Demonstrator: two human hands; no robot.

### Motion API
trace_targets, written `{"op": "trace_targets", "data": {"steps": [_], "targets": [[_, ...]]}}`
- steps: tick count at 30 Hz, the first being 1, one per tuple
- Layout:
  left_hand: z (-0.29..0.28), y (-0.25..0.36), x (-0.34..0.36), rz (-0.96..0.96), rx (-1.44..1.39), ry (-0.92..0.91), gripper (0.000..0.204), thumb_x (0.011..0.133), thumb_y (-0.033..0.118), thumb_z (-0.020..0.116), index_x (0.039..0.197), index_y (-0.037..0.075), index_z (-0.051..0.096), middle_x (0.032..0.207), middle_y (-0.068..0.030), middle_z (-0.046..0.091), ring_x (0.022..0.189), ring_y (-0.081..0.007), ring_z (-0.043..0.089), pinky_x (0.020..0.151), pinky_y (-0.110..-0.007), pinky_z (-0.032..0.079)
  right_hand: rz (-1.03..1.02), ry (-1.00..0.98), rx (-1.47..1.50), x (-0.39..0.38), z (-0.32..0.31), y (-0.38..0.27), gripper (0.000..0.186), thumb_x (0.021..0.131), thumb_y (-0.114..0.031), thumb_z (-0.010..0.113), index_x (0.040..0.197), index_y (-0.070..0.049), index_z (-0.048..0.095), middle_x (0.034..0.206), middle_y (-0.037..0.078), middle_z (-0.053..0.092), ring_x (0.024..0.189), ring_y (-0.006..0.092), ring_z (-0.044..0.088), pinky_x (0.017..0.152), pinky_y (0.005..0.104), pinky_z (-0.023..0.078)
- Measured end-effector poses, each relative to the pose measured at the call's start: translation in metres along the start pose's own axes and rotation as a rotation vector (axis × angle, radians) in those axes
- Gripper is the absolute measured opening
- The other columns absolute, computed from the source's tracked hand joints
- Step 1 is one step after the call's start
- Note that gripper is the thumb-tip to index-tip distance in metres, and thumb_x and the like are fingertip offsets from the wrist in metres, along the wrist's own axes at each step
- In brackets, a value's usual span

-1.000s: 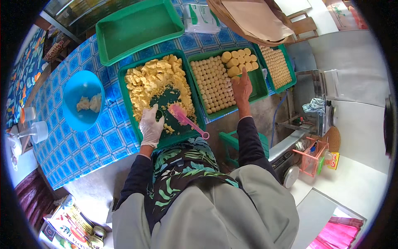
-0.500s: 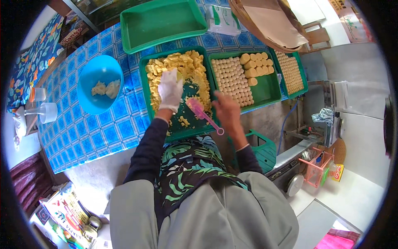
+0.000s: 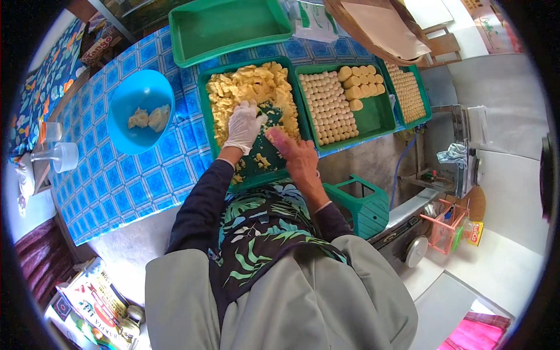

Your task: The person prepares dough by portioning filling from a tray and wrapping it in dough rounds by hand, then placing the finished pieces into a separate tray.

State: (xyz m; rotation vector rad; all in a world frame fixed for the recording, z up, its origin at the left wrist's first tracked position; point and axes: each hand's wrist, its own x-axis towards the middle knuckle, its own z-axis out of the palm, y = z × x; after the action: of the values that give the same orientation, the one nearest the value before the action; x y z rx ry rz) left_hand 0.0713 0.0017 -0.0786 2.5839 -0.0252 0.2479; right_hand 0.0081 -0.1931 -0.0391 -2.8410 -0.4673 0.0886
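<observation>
A green tray (image 3: 204, 125) holds crumbly yellow dough (image 3: 233, 84) along its back and sides, with bare green bottom showing in the middle. Over this tray, my left hand (image 3: 244, 129) wears a white glove; its fingers curl in at the edge of the dough, and what they hold, if anything, is hidden. My right hand (image 3: 304, 164) is bare and closed around the handle of a pink plastic scoop (image 3: 281, 142). The scoop's head lies over loose crumbs on the right side of the tray, close to the gloved hand.
Right of the dough tray, a green tray (image 3: 376, 119) holds rows of small pale balls and stacked yellow rounds. Another tray of balls (image 3: 408, 96) stands beyond it. A blue bowl (image 3: 119, 116) with white dough sits left. Behind are a green tray (image 3: 230, 32) and a round woven tray (image 3: 335, 14).
My right hand has come down and left onto the scoop, which was lying in the tray, and now grips its handle. My gloved left hand has shifted slightly, its fingers still by the dough.
</observation>
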Motion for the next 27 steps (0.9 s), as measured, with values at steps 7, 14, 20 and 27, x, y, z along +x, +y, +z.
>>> {"op": "trace_targets", "data": {"steps": [7, 14, 20, 27], "targets": [[0.000, -0.002, -0.041, -0.064, -0.068, -0.113, 0.043, 0.071, 0.027, 0.076, 0.103, 0.001, 0.063, 0.091, -0.0183, 0.057, 0.089, -0.0363, 0.060, 0.075, -0.045, 0.049, 0.138, -0.268, 0.008, -0.015, -0.072, 0.012, 0.025, 0.079, -0.019, 0.067, 0.104, -0.015, 0.072, 0.091, 0.016, 0.068, 0.090, 0.0355, 0.065, 0.079, 0.0463, 0.052], [0.000, 0.013, -0.028, -0.077, -0.159, -0.147, 0.060, 0.066, 0.023, 0.081, 0.116, 0.003, 0.055, 0.093, -0.0215, 0.059, 0.088, -0.0414, 0.062, 0.073, -0.049, 0.049, 0.069, -0.121, -0.033, 0.015, -0.033, -0.001, 0.038, 0.081, -0.011, 0.059, 0.119, -0.014, 0.061, 0.081, 0.019, 0.065, 0.079, 0.0387, 0.066, 0.067, 0.0494, 0.052], [0.001, 0.009, -0.012, 0.006, -0.167, -0.234, 0.072, 0.066, 0.019, 0.079, 0.133, 0.009, 0.053, 0.096, -0.0225, 0.060, 0.086, -0.0399, 0.063, 0.073, -0.046, 0.051, -0.118, 0.023, -0.244, 0.037, -0.002, -0.019, 0.038, 0.082, -0.011, 0.062, 0.117, -0.002, 0.051, 0.083, 0.011, 0.065, 0.074, 0.0271, 0.069, 0.055, 0.0347, 0.053], [0.004, 0.016, -0.057, -0.191, -0.538, 0.023, 0.057, 0.076, 0.015, 0.075, 0.129, 0.006, 0.059, 0.104, -0.0171, 0.065, 0.092, -0.0304, 0.065, 0.079, -0.036, 0.052, -0.330, 0.030, -0.308, 0.017, 0.018, -0.020, 0.064, 0.082, -0.007, 0.059, 0.141, 0.008, 0.039, 0.083, 0.010, 0.061, 0.071, 0.0242, 0.065, 0.055, 0.0321, 0.053]]}}
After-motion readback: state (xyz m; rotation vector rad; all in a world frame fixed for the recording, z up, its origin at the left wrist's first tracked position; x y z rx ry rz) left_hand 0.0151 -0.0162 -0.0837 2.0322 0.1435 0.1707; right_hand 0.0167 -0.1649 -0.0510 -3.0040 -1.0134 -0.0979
